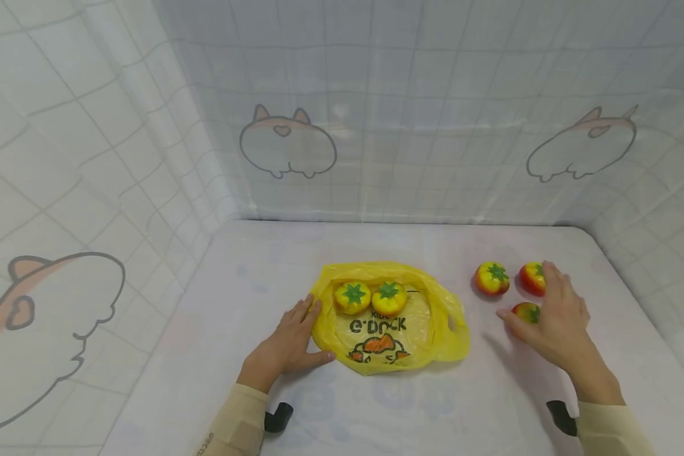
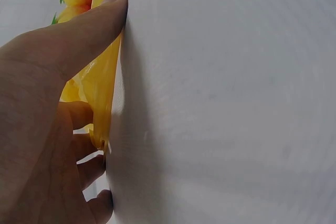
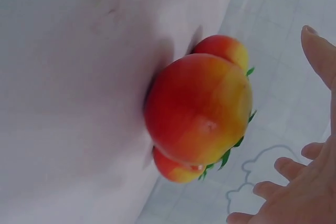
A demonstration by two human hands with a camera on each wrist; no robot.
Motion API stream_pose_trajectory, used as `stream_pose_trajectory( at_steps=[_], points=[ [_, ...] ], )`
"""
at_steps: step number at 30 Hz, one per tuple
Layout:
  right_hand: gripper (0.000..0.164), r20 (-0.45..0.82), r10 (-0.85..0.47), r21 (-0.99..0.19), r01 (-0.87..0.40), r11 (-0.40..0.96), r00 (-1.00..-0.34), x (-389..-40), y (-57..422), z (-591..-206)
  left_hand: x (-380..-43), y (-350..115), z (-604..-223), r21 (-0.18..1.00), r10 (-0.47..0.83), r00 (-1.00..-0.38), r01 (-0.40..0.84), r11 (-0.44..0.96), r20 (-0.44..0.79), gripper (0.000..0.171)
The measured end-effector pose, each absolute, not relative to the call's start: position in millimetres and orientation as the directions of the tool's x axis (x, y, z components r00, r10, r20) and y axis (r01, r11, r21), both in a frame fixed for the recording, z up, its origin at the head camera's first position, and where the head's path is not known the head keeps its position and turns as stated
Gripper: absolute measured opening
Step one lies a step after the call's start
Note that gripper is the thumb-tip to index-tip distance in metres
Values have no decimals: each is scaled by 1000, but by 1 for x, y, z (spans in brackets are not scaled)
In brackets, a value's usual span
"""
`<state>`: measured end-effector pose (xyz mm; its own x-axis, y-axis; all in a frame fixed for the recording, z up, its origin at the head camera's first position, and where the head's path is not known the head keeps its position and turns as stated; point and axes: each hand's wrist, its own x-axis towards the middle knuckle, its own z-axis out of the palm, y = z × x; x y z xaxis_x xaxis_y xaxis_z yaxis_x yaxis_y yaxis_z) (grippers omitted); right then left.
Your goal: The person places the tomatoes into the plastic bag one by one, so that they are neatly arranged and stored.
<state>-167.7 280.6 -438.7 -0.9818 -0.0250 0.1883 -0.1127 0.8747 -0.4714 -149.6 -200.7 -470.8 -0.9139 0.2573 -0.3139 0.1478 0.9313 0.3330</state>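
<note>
My left hand [image 1: 287, 342] rests at the left side of a yellow plastic bag [image 1: 396, 271], its thumb and fingers spread and touching the bag's edge. Two yellow tomatoes with green star-shaped leaves, a left one [image 1: 353, 298] and a right one [image 1: 389, 299], sit on the bag toward its back. Over on the right, my right hand [image 1: 561, 323] hovers with fingers apart above a red-and-yellow tomato [image 3: 199, 111], partly covering it in the head view. Nothing is in that hand. Two more tomatoes, one left [image 1: 492, 278] and one right [image 1: 532, 278], lie just behind it.
All of this stands on a white table [image 1: 251, 266]. White tiled-pattern curtains [image 1: 376, 76] with cartoon animal prints surround it at the back and sides. Dark wrist-worn pieces, one of them a left one [image 1: 279, 418], stick out beside the sleeves.
</note>
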Motion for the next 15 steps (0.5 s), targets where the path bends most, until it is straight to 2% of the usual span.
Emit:
stream_pose_trajectory(
  at_steps=[15],
  points=[
    [134, 125, 22, -451, -37, 892, -992, -169, 305, -450, -152, -200, -472, 328, 261, -913, 154, 932, -314, 112]
  ],
)
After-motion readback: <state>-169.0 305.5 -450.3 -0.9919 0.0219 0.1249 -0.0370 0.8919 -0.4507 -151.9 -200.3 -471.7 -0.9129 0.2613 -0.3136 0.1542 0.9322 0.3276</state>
